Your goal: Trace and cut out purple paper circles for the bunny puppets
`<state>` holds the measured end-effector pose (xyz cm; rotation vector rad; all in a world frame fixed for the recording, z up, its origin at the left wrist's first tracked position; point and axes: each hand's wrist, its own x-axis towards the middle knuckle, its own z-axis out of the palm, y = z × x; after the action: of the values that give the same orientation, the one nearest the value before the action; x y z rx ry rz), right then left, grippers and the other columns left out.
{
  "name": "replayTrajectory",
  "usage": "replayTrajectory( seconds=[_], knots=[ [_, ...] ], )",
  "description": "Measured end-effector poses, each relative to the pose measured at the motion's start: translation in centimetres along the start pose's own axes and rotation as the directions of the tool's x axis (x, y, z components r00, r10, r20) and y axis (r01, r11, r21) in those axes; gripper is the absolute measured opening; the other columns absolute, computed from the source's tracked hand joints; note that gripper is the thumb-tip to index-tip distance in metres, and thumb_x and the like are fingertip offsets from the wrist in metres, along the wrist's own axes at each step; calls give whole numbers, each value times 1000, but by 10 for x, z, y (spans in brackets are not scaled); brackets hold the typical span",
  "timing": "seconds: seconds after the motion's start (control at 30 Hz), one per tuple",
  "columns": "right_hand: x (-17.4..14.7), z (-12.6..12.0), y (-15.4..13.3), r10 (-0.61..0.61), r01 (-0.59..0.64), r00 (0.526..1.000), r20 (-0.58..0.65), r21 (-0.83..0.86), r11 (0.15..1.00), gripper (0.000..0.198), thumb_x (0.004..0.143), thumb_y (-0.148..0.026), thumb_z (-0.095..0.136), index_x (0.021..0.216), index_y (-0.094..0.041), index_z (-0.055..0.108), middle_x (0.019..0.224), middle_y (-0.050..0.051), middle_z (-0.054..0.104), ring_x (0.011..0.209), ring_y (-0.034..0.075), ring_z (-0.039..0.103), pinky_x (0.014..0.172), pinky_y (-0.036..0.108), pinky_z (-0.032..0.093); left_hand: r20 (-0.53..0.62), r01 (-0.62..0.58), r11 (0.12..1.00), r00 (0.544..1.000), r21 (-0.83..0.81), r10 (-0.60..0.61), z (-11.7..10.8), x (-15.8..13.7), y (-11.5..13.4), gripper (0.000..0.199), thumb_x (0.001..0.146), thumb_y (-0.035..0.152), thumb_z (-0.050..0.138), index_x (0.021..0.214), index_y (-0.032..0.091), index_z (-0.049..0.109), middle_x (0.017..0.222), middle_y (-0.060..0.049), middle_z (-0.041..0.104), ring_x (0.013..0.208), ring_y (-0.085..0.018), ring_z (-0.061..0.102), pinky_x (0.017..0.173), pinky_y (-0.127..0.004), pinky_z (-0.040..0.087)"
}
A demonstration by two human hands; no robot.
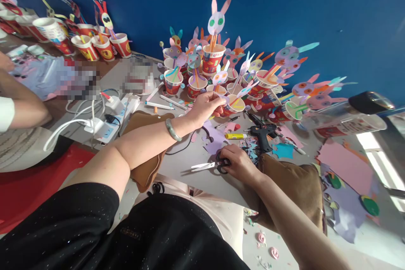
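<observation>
My left hand (207, 109) is closed in a pinch in front of the paper cups. A small lilac paper piece (225, 99) shows at its fingertips, partly hidden. Just behind it stands a red paper cup (232, 109) with a paper rabbit head on a stick. Lower on the table, my right hand (239, 163) grips the black handles of a pair of scissors (204, 166). The scissor blades point left, slightly apart. Beside the right hand lie a purple paper sheet (214, 138), a yellow glue stick (236, 136) and a black glue gun (264, 135).
Several red cups with rabbit heads crowd the back, by a blue wall. A clear bottle (335, 116) lies at right near pink paper (346, 166). A power strip (118, 118) with white cables and another person's arm (23, 88) are at left. Brown cushions (289, 190) line the table edge.
</observation>
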<state>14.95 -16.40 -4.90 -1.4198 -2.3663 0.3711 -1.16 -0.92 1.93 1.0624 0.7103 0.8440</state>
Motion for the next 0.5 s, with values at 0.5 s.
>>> replayTrajectory(
  seconds=[0.5],
  knots=[
    [-10, 11, -24, 178, -196, 979, -103, -199, 960, 20, 69, -3, 60, 75, -22, 56, 72, 4, 67, 69, 20, 60, 68, 31, 43, 11, -22, 999, 1000, -29, 22, -1, -3, 0, 21, 89, 13, 59, 69, 16, 55, 53, 5, 55, 50, -3, 52, 54, -18, 41]
  ],
)
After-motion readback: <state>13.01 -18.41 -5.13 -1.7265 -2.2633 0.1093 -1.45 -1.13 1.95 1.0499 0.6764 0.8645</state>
